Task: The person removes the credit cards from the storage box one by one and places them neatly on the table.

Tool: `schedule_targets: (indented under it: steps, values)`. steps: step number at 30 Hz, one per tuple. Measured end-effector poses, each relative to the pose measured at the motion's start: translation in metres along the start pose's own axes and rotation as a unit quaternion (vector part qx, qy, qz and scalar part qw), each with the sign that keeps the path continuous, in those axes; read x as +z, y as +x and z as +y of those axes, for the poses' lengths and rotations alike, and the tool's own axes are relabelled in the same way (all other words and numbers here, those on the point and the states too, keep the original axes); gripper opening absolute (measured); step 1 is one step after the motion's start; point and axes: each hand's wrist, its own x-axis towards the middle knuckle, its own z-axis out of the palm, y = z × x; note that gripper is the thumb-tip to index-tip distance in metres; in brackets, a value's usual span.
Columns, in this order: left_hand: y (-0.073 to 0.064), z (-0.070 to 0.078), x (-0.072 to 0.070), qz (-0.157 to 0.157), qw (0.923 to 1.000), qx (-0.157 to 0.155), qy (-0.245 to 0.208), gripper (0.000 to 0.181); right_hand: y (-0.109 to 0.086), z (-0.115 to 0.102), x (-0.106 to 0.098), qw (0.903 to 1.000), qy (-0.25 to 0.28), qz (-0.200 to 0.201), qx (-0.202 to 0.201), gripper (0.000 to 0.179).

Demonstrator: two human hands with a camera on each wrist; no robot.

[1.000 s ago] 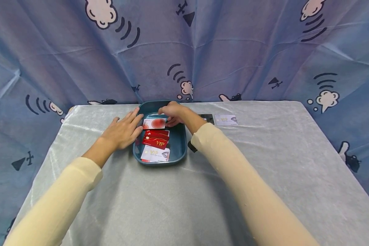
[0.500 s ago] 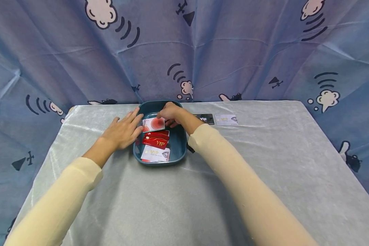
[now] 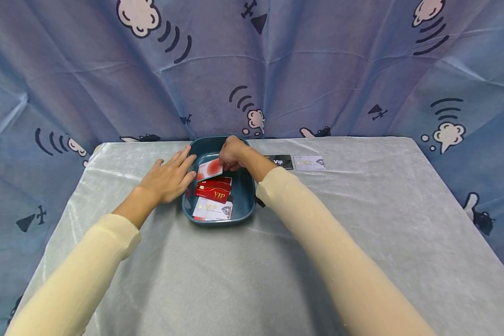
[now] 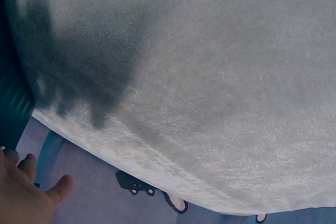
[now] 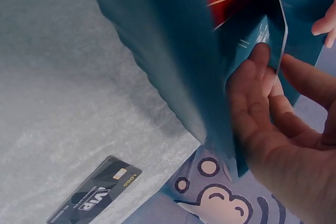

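Observation:
A dark teal bin (image 3: 243, 212) stands at the table's far side with several cards in it. My right hand (image 3: 234, 153) reaches inside and pinches a white card with red circles (image 3: 210, 169) between thumb and fingers; the right wrist view shows this card (image 5: 281, 30) edge-on, tilted up. Below it in the bin lie red VIP cards (image 3: 213, 192), and nearer me a white VIP card (image 3: 212, 210) overlaps others. My left hand (image 3: 168, 179) rests with fingers extended against the bin's left rim; in the left wrist view the left hand (image 4: 26, 192) shows only partly.
To the bin's right, a black Vip card (image 3: 280, 162) and a white VIP card (image 3: 310, 163) lie flat on the grey cloth-covered table (image 3: 361, 210). A patterned blue curtain (image 3: 319, 70) hangs behind the table's back edge.
The right hand has taken the white card with red circles by its right end and tilted it up. The left hand has stayed at the bin's rim.

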Motion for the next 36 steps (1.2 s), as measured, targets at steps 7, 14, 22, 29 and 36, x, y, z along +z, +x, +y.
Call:
schedule_targets:
  steps: [7,14,22,29,36]
  values:
    - [0.001,0.002,-0.001,-0.004,1.0000,-0.001,0.001,0.062,-0.004,-0.001,-0.003,0.9997,-0.019,0.004,-0.011,0.014]
    - [0.002,0.002,-0.001,-0.004,1.0000,-0.004,0.000,0.062,-0.005,0.000,-0.006,0.9983,-0.053,0.024,-0.005,0.010]
    - [0.004,0.002,-0.001,-0.008,0.9999,-0.009,-0.005,0.063,-0.003,-0.004,-0.009,0.9932,-0.105,0.049,-0.008,0.010]
    - [0.003,0.002,-0.001,-0.012,0.9998,-0.012,-0.009,0.063,-0.006,-0.005,-0.017,0.9943,-0.092,0.051,-0.014,0.009]
    - [0.002,0.001,-0.001,-0.019,0.9997,-0.014,-0.010,0.064,-0.014,-0.006,-0.033,0.9938,-0.102,0.033,-0.030,0.014]
